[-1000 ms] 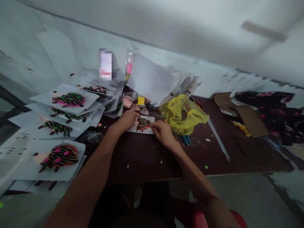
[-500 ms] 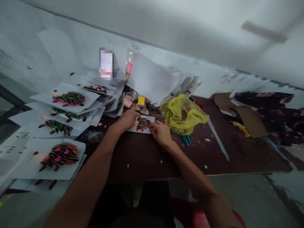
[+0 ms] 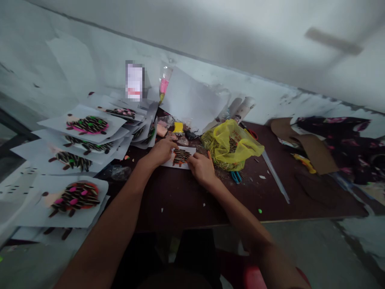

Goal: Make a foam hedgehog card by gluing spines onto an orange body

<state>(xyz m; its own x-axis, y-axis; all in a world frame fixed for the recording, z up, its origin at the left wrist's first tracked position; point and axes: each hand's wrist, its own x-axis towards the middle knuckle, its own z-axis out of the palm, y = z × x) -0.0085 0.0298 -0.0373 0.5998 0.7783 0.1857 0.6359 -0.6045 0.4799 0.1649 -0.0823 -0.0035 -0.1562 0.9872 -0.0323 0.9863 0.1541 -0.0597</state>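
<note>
A small white card (image 3: 188, 166) lies on the dark table, bearing a hedgehog figure (image 3: 182, 155) of dark, light-edged spine strips over an orange base. My left hand (image 3: 162, 152) holds the card down at its left side, fingers bent and pressed together beside the hedgehog's head, which they partly cover. At the card's right edge, my right hand (image 3: 202, 168) has its thumb and fingers pinched together against the spines. Anything in that pinch is too small to make out.
Sheets with finished-looking hedgehogs (image 3: 87, 125) are stacked at the left. Right of the card sit a yellow plastic bag (image 3: 231, 140), blue-handled scissors (image 3: 236, 177) and a clear ruler-like strip (image 3: 276, 177). Behind are clay lumps (image 3: 162, 131) and a yellow block (image 3: 178, 127). A phone-like screen (image 3: 134, 81) leans at the wall.
My right hand has shifted slightly left, its fingertips closer in on the hedgehog's right side. My left hand and the card stay in place.
</note>
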